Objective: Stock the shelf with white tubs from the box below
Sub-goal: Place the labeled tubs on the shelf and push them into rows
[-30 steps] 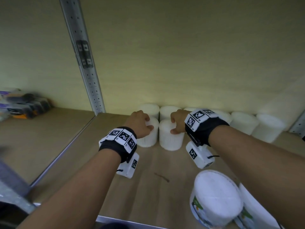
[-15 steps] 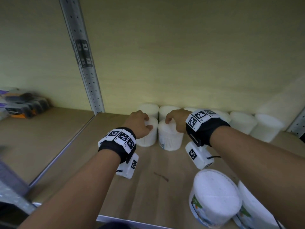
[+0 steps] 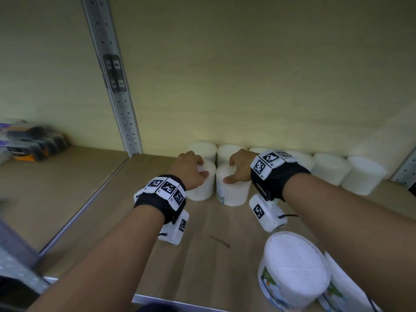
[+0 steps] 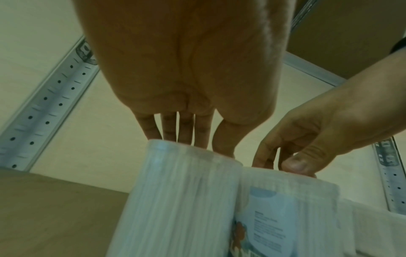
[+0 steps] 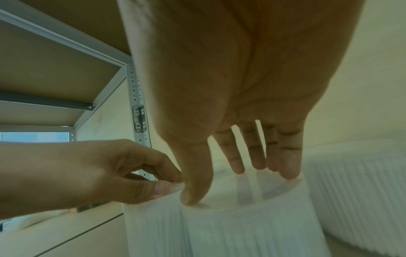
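Gripping one front-row tub each by its top, the left hand held the left tub and the right hand the right tub; a hard push could topple the far row.

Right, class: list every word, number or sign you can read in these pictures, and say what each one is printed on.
No text can be read anywhere.
Blue label on the tub under the right hand: lines of print, blurred.
Wristband markers: black-and-white square codes, tiny digits unreadable.
Large tub label: picture only.
Upright's dark tag: blurred.
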`<act>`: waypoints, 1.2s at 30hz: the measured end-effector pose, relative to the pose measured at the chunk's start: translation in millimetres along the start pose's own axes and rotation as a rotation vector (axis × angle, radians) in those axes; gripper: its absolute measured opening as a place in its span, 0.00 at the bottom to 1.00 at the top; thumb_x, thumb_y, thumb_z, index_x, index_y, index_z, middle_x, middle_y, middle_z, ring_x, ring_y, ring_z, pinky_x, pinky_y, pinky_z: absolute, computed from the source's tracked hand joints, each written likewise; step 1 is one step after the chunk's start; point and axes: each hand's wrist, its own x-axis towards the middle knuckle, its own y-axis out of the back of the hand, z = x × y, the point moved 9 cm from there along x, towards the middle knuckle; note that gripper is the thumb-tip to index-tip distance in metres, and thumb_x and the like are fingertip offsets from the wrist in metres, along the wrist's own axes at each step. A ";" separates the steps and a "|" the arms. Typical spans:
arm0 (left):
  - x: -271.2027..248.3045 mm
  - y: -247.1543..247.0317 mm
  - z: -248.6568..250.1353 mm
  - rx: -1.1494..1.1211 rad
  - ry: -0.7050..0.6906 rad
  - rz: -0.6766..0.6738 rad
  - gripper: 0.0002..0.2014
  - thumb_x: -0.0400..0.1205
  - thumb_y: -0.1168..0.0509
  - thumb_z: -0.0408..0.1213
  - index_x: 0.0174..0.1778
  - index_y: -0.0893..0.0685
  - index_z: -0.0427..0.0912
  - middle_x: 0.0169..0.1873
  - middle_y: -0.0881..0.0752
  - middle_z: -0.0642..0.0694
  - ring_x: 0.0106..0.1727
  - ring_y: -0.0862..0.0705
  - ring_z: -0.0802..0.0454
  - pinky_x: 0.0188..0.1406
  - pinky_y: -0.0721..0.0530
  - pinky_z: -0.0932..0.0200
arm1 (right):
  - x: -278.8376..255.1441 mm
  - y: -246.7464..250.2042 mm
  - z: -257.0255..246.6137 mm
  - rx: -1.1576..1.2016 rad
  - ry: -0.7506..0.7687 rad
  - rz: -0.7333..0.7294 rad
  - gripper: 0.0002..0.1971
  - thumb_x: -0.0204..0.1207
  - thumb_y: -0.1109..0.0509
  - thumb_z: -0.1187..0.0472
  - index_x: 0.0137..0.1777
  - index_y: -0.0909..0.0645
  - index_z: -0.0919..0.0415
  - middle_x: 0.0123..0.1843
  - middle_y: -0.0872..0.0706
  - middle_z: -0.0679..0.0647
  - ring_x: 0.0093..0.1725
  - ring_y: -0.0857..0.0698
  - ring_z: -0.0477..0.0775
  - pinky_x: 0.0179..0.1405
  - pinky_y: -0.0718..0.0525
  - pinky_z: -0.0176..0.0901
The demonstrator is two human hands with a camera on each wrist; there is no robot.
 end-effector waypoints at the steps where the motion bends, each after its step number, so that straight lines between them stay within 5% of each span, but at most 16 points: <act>1: 0.2 -0.2 -0.1 0.000 -0.002 0.001 0.21 0.81 0.35 0.46 0.68 0.22 0.41 0.65 0.24 0.42 0.69 0.27 0.44 0.68 0.29 0.55 | 1.3 0.1 -0.6 0.002 0.000 0.004 0.35 0.75 0.31 0.40 0.72 0.26 0.67 0.70 0.20 0.60 0.68 0.20 0.59 0.67 0.22 0.48; 9: 0.3 0.0 0.0 -0.004 -0.009 0.009 0.21 0.80 0.34 0.46 0.68 0.22 0.40 0.65 0.24 0.41 0.69 0.28 0.43 0.69 0.29 0.54 | 1.6 0.3 -1.5 -0.006 -0.016 -0.028 0.35 0.75 0.31 0.42 0.74 0.28 0.67 0.71 0.21 0.60 0.69 0.20 0.59 0.67 0.23 0.47; 21: -0.3 -1.1 -0.4 -0.006 -0.005 0.001 0.21 0.81 0.35 0.46 0.68 0.23 0.40 0.65 0.24 0.41 0.70 0.28 0.43 0.68 0.30 0.54 | -11.3 7.0 -6.0 0.079 0.130 -0.125 0.33 0.73 0.26 0.68 0.79 0.30 0.54 0.78 0.28 0.54 0.76 0.27 0.55 0.65 0.27 0.38; 27: -0.8 -1.1 -0.6 -0.015 -0.004 -0.005 0.21 0.81 0.34 0.45 0.68 0.22 0.40 0.65 0.23 0.41 0.69 0.27 0.42 0.68 0.29 0.53 | -6.1 23.7 3.4 0.150 0.050 0.071 0.28 0.76 0.28 0.50 0.73 0.26 0.61 0.70 0.20 0.56 0.66 0.19 0.57 0.57 0.25 0.40; 31: -1.2 -1.1 0.1 -0.016 -0.004 -0.008 0.21 0.81 0.35 0.45 0.68 0.22 0.40 0.65 0.24 0.42 0.69 0.27 0.43 0.68 0.29 0.53 | -2.9 4.6 5.8 0.024 -0.023 -0.035 0.34 0.77 0.34 0.40 0.73 0.27 0.67 0.71 0.20 0.61 0.68 0.20 0.61 0.67 0.23 0.48; 36: -1.4 -1.1 -0.3 0.005 -0.002 -0.010 0.21 0.82 0.36 0.46 0.68 0.23 0.41 0.65 0.24 0.42 0.69 0.28 0.43 0.69 0.29 0.53 | -1.9 1.4 4.2 0.028 -0.048 -0.045 0.37 0.75 0.31 0.40 0.75 0.30 0.68 0.72 0.22 0.60 0.70 0.21 0.59 0.68 0.24 0.46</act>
